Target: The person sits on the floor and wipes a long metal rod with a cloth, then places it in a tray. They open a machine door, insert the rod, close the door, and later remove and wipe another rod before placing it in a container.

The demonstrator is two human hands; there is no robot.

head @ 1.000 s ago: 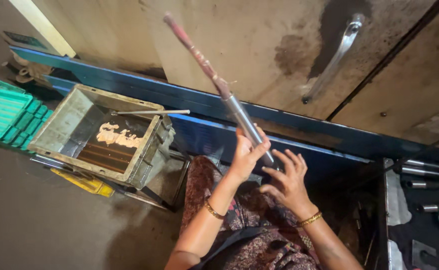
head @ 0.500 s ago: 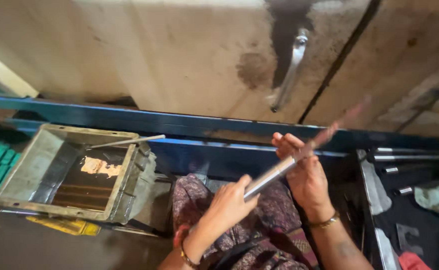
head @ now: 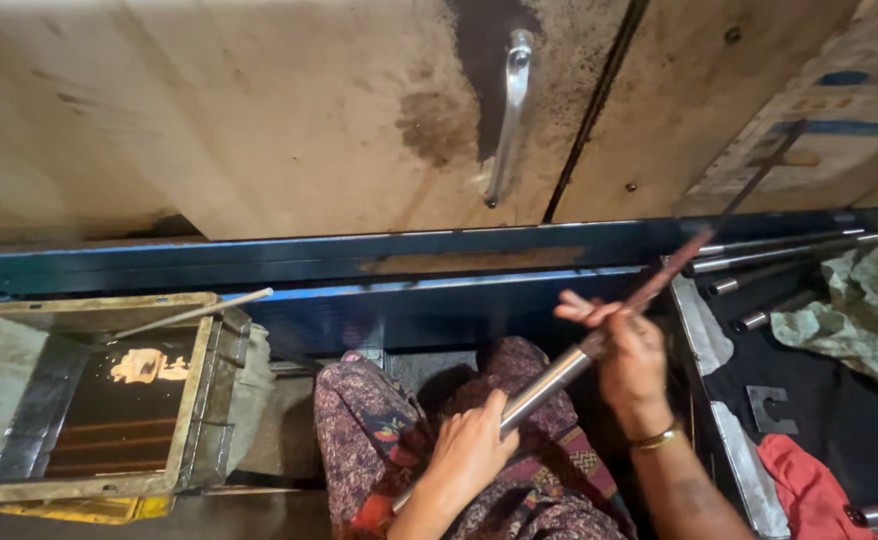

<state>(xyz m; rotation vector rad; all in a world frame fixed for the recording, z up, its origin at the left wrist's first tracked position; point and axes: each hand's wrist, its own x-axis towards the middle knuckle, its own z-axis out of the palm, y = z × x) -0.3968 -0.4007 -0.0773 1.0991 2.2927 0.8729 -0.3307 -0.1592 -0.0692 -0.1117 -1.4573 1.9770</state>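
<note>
Crate (head: 19, 400) left, rods (head: 779, 250) right.

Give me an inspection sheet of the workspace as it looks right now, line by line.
Surface: blue metal beam runs across in front of the person's lap; stained board wall behind it.
Job's things: long metal rod, slanted up to the right, its far end blurred.
Clutter: grey crate at left, holding dark liquid, with a thin stick across its rim; tray of more rods, a grey rag and a red cloth at right.
Grippers: left hand grips the rod's lower part; right hand holds it higher up.
Cables: nothing seen.
Surroundings: metal handle fixed on the wall.
</note>
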